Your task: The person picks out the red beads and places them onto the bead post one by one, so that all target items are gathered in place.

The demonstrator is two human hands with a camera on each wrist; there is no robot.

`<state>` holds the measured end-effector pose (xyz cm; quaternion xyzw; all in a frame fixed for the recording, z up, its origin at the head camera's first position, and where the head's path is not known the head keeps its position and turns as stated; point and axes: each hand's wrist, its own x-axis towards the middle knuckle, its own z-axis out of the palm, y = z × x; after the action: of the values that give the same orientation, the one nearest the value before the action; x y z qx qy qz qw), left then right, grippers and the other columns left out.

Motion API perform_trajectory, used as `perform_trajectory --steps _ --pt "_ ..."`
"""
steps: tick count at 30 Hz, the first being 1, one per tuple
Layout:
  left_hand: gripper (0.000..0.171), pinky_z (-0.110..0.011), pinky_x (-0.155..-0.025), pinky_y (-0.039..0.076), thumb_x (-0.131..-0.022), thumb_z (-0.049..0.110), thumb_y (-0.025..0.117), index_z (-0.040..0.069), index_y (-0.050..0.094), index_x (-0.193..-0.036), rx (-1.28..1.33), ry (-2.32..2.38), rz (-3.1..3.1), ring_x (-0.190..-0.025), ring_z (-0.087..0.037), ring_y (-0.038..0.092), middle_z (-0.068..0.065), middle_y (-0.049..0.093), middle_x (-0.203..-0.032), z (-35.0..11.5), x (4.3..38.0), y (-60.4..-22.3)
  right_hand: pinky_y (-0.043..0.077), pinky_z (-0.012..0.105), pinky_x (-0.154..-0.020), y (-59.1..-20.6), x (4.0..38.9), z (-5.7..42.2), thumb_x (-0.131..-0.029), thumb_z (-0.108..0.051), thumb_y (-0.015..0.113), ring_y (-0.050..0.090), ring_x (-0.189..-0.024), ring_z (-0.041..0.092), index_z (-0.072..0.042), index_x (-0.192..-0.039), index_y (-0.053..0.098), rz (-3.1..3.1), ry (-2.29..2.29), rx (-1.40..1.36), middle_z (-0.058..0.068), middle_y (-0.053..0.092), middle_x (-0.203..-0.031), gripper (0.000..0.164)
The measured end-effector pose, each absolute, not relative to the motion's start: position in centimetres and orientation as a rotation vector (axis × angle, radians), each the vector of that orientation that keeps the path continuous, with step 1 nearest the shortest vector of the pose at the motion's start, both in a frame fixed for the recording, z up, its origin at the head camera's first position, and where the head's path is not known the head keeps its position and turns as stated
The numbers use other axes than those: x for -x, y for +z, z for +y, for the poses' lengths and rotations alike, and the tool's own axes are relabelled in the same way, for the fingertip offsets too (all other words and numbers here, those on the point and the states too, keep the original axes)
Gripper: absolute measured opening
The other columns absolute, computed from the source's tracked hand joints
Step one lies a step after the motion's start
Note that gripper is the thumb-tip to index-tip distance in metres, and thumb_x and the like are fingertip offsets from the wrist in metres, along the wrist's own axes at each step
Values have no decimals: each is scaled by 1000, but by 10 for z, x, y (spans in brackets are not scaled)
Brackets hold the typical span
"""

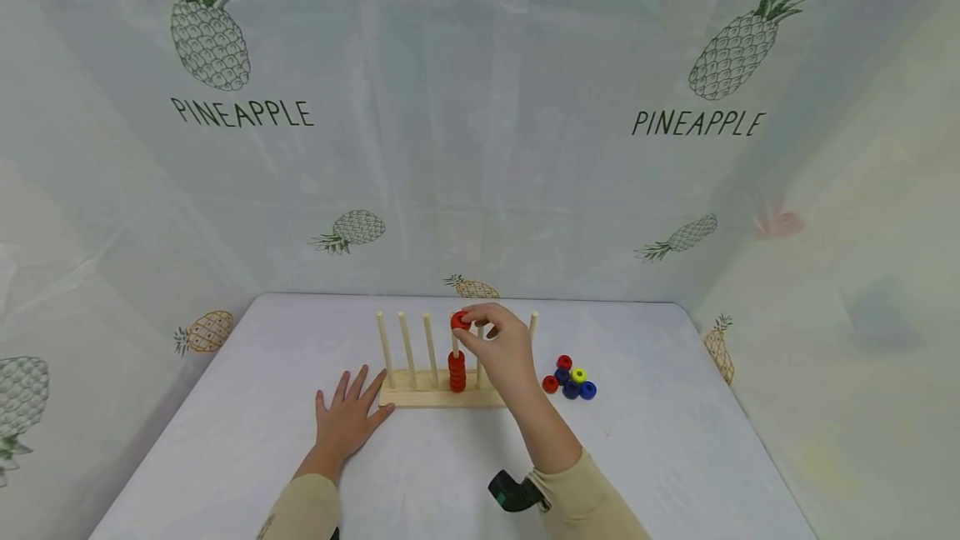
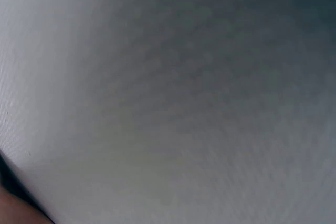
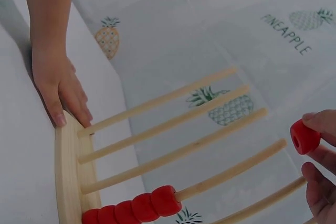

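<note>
My right hand [image 1: 506,350] pinches a red bead [image 3: 304,138] between thumb and fingers, its hole facing the tip of a wooden peg [image 3: 231,173]. In the right wrist view the bead is just off that tip. Lower on the same peg sits a stack of several red beads [image 1: 457,373], down to the wooden base [image 1: 415,398]. My left hand [image 1: 345,422] lies with spread, straight fingers at the base's left end, its fingertips touching the wood. The left wrist view shows mostly a blurred pale surface.
Several upright pegs [image 1: 407,348] stand bare to the left of the stack, with others partly behind my right hand. To the right lie loose red, dark blue and yellow beads [image 1: 578,375]. A pineapple-print sheet [image 1: 480,148] hangs behind the white table [image 1: 660,440].
</note>
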<state>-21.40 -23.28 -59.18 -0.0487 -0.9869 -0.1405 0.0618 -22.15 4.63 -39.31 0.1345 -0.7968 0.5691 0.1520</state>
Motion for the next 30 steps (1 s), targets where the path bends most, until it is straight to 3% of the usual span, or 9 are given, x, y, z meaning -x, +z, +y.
perform_trajectory --steps 11,24,30 --pt "75 -76 -102 2 -91 70 44 25 39 -151 145 -443 -2973 -143 -44 17 -13 27 -158 -234 214 -593 41 21 -49 -394 230 38 -77 -10 83 58 -72 13 -14 -86 74 -2234 1642 -350 -7 70 -103 13" --pt "73 -76 -102 4 -91 67 46 24 41 -150 143 -431 -2967 -142 -43 19 -14 30 -156 -229 211 -587 39 22 -48 -398 234 33 -78 -13 84 52 -66 13 -15 -87 73 -2228 1619 -282 -7 69 -98 14" --pt "72 -75 -102 4 -92 65 49 24 41 -150 141 -428 -2958 -142 -43 20 -13 30 -156 -229 210 -586 39 23 -49 -399 236 33 -78 -14 84 49 -65 13 -13 -90 74 -2230 1594 -276 -4 64 -87 16"
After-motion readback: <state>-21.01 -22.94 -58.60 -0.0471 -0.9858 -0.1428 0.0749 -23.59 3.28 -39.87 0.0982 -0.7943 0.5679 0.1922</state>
